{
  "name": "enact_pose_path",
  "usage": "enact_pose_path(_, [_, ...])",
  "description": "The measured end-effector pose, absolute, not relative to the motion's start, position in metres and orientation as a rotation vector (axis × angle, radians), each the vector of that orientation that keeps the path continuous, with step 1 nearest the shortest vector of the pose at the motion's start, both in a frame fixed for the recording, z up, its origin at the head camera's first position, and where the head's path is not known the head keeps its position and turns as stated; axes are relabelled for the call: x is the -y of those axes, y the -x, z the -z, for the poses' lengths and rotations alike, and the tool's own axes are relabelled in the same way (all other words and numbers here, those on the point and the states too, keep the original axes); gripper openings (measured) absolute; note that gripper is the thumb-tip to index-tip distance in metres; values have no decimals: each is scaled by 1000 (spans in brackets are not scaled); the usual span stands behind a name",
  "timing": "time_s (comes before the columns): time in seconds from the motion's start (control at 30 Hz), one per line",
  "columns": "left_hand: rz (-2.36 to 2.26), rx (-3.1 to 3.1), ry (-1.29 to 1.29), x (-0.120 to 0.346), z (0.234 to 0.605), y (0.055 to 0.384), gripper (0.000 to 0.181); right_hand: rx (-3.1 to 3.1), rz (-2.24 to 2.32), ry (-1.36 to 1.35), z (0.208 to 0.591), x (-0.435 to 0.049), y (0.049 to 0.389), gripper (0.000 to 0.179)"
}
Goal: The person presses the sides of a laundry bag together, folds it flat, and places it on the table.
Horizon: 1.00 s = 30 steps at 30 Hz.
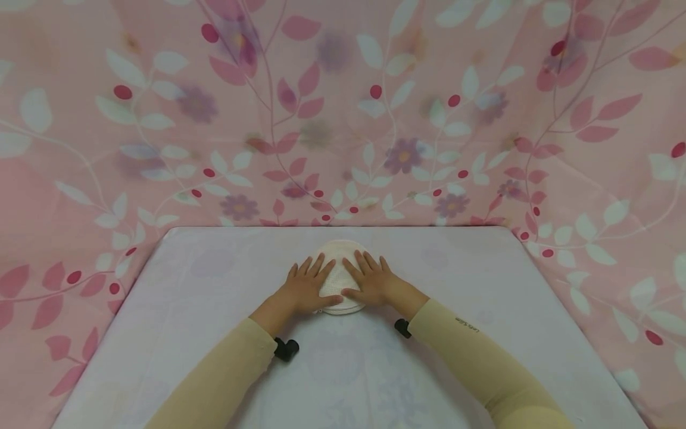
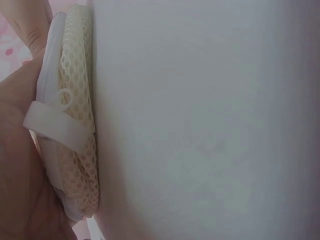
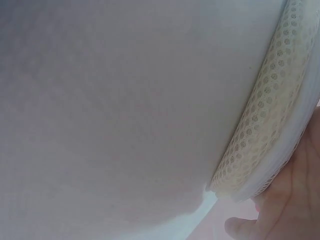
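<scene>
A round, cream-white mesh laundry bag (image 1: 337, 281) lies flat near the far side of the table. My left hand (image 1: 306, 290) rests on its left part with fingers spread. From the other side, my right hand (image 1: 376, 284) lies over the right part, its fingers spread too and the thumbs close together near the front rim. The left wrist view shows the bag's honeycomb mesh side (image 2: 80, 65) and a white tab with a small loop (image 2: 57, 122). Against the palm in the right wrist view is the white band (image 3: 280, 155) along the mesh edge.
A pale, faintly patterned cloth covers the table (image 1: 214, 310), whose far edge runs just beyond the bag. Pink floral fabric (image 1: 343, 119) hangs behind and at both sides. Black wrist cameras (image 1: 286, 349) sit at the ends of the beige sleeves (image 1: 220, 369).
</scene>
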<state>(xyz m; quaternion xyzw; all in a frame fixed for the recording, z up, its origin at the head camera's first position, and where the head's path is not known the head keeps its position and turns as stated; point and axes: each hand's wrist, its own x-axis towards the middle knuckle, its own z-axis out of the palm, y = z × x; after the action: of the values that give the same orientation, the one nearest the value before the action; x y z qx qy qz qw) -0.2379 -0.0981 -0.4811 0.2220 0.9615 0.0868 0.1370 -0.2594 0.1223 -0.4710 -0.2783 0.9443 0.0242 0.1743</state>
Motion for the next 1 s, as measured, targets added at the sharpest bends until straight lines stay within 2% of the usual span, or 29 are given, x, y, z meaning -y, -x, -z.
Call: enact_pose_path(1.0, [-305, -2794, -621, 99, 483, 237, 95, -2693, -66, 777, 463, -120, 252, 82])
